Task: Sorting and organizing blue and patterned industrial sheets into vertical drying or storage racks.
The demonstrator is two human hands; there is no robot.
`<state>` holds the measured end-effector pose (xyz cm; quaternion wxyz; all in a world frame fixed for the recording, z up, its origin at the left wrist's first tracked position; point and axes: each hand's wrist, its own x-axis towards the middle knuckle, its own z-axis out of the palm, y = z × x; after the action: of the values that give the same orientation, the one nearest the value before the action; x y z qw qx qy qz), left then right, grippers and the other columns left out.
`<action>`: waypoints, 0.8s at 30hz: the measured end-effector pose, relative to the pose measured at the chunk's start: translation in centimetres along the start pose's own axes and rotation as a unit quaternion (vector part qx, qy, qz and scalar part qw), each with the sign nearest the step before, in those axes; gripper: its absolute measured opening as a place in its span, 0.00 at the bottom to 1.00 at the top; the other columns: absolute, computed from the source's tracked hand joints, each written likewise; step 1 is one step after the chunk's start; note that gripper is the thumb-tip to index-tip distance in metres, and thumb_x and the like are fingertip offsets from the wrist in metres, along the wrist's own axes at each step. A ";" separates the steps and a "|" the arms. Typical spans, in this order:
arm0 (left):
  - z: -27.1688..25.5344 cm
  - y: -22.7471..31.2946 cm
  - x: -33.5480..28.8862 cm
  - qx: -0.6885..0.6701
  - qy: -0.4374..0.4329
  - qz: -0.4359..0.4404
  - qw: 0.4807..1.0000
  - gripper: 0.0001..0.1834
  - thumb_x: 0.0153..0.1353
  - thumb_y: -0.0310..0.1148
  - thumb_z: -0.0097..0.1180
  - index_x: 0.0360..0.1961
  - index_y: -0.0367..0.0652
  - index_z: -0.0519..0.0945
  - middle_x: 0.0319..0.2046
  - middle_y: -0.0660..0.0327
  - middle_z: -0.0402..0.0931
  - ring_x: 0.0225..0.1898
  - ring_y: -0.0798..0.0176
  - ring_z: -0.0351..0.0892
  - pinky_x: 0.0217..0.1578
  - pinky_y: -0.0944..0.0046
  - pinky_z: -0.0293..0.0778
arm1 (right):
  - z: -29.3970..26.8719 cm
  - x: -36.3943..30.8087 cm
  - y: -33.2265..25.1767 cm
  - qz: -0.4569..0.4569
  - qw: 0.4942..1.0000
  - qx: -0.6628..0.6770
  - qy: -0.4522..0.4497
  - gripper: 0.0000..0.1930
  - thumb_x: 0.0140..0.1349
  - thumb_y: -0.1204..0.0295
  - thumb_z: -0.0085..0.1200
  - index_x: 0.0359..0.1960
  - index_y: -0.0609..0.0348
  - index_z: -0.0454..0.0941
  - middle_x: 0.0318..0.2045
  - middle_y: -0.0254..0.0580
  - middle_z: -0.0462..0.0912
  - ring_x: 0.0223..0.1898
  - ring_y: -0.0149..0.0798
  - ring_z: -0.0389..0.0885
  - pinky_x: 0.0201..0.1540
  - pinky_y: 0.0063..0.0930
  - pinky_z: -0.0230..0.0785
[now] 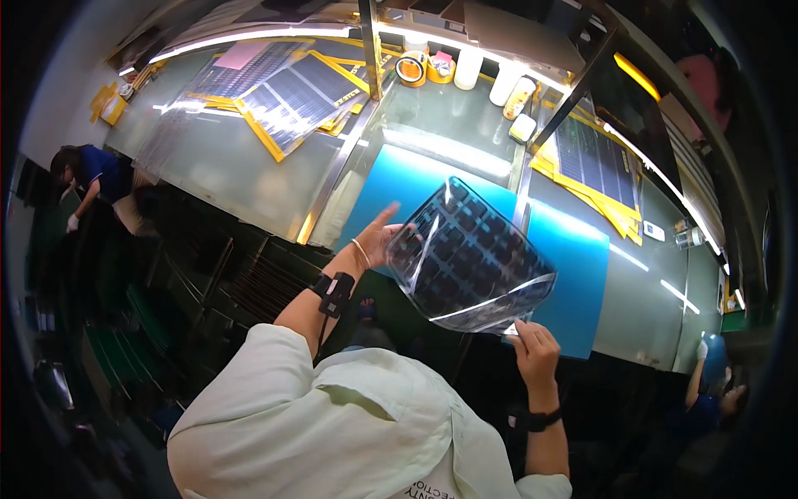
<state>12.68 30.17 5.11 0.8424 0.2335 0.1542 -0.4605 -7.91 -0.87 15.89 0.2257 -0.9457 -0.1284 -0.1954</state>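
Film, corner pinched by right hand; left hand, fingers spread, touching its left side; blue mat, part-hidden, at table's near edge.

Patterned sheet: transp. plastic, v. glossy, smooth. Blue mat: smooth, semi-gloss. Tabletop: smooth, refl. Shirt: matt cloth, sl. creased.

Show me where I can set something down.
Bare: left tabletop between yellow-edged sheets and the metal strip; the right part of the blue mat, beside the held plastic sheet. Crowded: the back, with tape rolls and containers, and the right-hand sheet pile.
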 end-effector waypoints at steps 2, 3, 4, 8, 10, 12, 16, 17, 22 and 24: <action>-4.9 -0.8 1.3 0.203 0.106 0.022 0.973 0.23 0.56 0.51 0.49 0.37 0.39 0.77 0.33 0.55 0.78 0.34 0.56 0.79 0.38 0.57 0.74 | 3.1 -2.1 0.3 0.082 0.996 0.031 0.007 0.06 0.51 0.76 0.55 0.31 0.63 0.78 0.25 0.46 0.79 0.29 0.43 0.78 0.32 0.29 0.70; -6.6 -1.1 1.4 0.397 0.200 0.045 0.894 0.18 0.57 0.44 0.50 0.36 0.38 0.77 0.30 0.55 0.78 0.32 0.57 0.79 0.36 0.58 0.74 | 4.5 -2.9 0.6 0.159 0.985 0.061 0.016 0.06 0.53 0.76 0.54 0.31 0.65 0.78 0.26 0.48 0.79 0.29 0.42 0.79 0.32 0.28 0.70; -7.4 -0.9 1.0 0.399 0.198 0.036 0.894 0.18 0.57 0.44 0.50 0.36 0.38 0.77 0.30 0.55 0.78 0.32 0.57 0.79 0.36 0.58 0.74 | 5.7 -3.4 0.9 0.167 0.984 0.059 0.015 0.06 0.53 0.76 0.54 0.31 0.65 0.78 0.26 0.48 0.79 0.29 0.42 0.79 0.32 0.28 0.70; -7.6 1.3 -1.0 0.625 0.352 0.302 0.628 0.11 0.57 0.36 0.48 0.33 0.38 0.75 0.23 0.54 0.78 0.23 0.56 0.78 0.28 0.61 0.71 | 10.6 -3.9 2.6 0.459 0.821 0.332 0.065 0.10 0.57 0.79 0.47 0.40 0.66 0.70 0.26 0.46 0.80 0.23 0.32 0.78 0.24 0.18 0.69; -6.7 3.3 -2.5 0.602 0.393 0.248 0.649 0.14 0.58 0.40 0.48 0.36 0.38 0.74 0.23 0.55 0.79 0.24 0.60 0.79 0.29 0.62 0.71 | 13.5 -2.9 4.1 0.491 0.777 0.387 0.078 0.06 0.57 0.80 0.46 0.36 0.67 0.69 0.24 0.45 0.79 0.21 0.31 0.78 0.22 0.16 0.69; -7.6 3.8 -3.6 0.620 0.375 0.181 0.665 0.15 0.57 0.36 0.50 0.41 0.37 0.69 0.23 0.54 0.77 0.20 0.60 0.78 0.21 0.63 0.72 | 14.7 -1.8 4.5 0.533 0.744 0.398 0.057 0.03 0.55 0.78 0.49 0.30 0.66 0.70 0.22 0.41 0.78 0.20 0.30 0.76 0.23 0.18 0.67; -6.2 2.5 -6.2 0.597 0.342 0.122 0.715 0.16 0.56 0.30 0.52 0.43 0.36 0.65 0.23 0.55 0.74 0.14 0.62 0.75 0.12 0.67 0.70 | 15.8 -2.9 4.2 0.459 0.884 0.081 0.028 0.05 0.48 0.75 0.55 0.23 0.60 0.72 0.22 0.39 0.71 0.25 0.35 0.71 0.31 0.28 0.65; -7.3 2.2 -6.3 0.597 0.343 0.117 0.716 0.16 0.56 0.30 0.52 0.43 0.36 0.65 0.23 0.55 0.74 0.14 0.62 0.75 0.12 0.67 0.70 | 16.1 -3.2 4.1 0.462 0.883 0.081 0.024 0.05 0.48 0.75 0.55 0.23 0.60 0.72 0.22 0.39 0.71 0.25 0.35 0.71 0.31 0.28 0.65; -10.6 1.0 -6.4 0.529 0.340 0.211 0.749 0.12 0.55 0.27 0.53 0.38 0.34 0.68 0.21 0.59 0.73 0.15 0.71 0.71 0.11 0.73 0.68 | 16.9 -3.7 3.7 0.451 0.884 0.087 0.090 0.06 0.47 0.76 0.57 0.21 0.60 0.71 0.25 0.38 0.68 0.25 0.35 0.68 0.31 0.27 0.64; -10.6 1.0 -6.6 0.522 0.358 0.213 0.745 0.11 0.54 0.28 0.55 0.36 0.33 0.69 0.19 0.59 0.73 0.15 0.71 0.72 0.12 0.73 0.69 | 16.8 -3.7 3.7 0.457 0.882 0.086 0.079 0.06 0.46 0.76 0.57 0.21 0.60 0.71 0.25 0.37 0.68 0.25 0.35 0.68 0.31 0.27 0.64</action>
<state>9.57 40.95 -0.50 0.5484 0.8109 0.1264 -0.1603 -4.79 3.40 -0.91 0.3798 -0.8579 0.3196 -0.1329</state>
